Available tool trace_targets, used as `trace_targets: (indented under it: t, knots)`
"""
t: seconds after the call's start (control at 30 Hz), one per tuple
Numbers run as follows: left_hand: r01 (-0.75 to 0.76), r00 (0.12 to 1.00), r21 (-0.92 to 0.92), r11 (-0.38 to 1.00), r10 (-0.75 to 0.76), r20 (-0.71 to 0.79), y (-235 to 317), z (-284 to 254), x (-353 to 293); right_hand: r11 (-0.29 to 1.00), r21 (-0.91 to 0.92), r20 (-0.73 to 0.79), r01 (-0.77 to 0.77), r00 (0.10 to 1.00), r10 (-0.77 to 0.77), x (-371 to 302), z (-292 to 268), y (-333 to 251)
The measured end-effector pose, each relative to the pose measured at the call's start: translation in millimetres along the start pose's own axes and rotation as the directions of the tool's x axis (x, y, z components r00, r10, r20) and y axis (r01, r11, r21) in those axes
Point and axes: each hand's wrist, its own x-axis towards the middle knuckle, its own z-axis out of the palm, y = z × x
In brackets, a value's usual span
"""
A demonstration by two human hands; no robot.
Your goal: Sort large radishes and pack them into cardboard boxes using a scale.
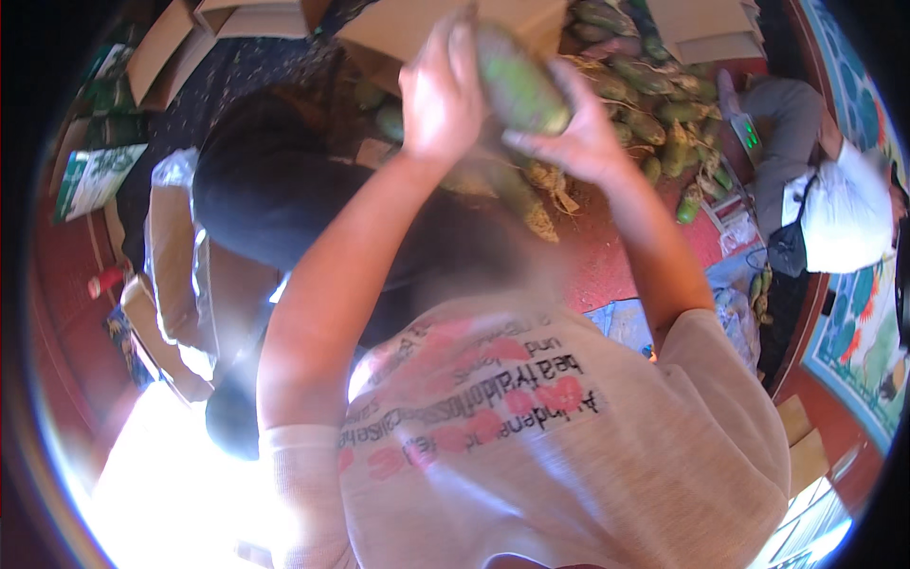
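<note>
Both hands up on one green mango (517, 90), held in front of the cardboard box (408, 28).

Mango axis: diagonal, one end up-left toward the box, other end down-right toward the mango pile (654, 104) on the red floor (607, 256). Upper end sits at the box edge; can't tell if it touches. Skin is green with a darker blurred patch near the top.

Left hand (441, 100): on the left side of the mango, fingers curled and closed on it, thumb side toward the upper end. Mango lies just right of this palm.

Right hand (573, 137): below and right of the mango, fingers wrapped under its lower end, clamped on it. Mango lies up-left of this palm.

Relative to the mango: straw-like packing (545, 194) directly below, pile of more green mangoes to the right, flattened cardboard (166, 47) far left. Another person in grey and white (815, 180) crouches right of the pile, beside a small scale with a green display (749, 133). A second person in dark clothing (275, 190) sits lower left of the mango.
</note>
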Motion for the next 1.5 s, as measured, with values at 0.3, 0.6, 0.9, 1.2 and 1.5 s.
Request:
trace_targets:
  t: [0.3, 0.6, 0.9, 1.2, 1.5]
  knots:
    - [0.56, 0.759, -0.592, 0.579, -0.645, 0.087, -53.1, -54.0, 25.1, 0.68, 0.62, 0.127, -0.391, 0.905, 0.405, 23.3, 10.4, -18.7]
    - [0.674, 0.7, 0.197, 0.712, -0.7, 0.139, -67.7, -56.0, -6.1, 0.487, 0.745, 0.299, -0.457, 0.88, 0.368, 4.5, 4.7, 17.3]
    - [0.493, 0.864, 0.043, 0.869, -0.495, 0.091, -54.2, -73.9, -13.8, 0.778, 0.53, -0.116, -0.338, 0.88, 0.461, -30.3, -1.0, 77.9]
    - [0.085, 0.842, -0.076, 0.993, -0.113, -0.528, -37.3, -289.3, 17.4, 0.956, -0.081, 0.037, 0.281, 0.96, -0.279, 114.7, 23.2, -127.0]
    - [0.715, 0.622, 0.286, 0.638, -0.393, -0.678, -116.2, -540.9, -117.9, 0.292, 0.069, 0.95, 0.954, 0.026, -0.311, 180.7, 389.0, -339.9]
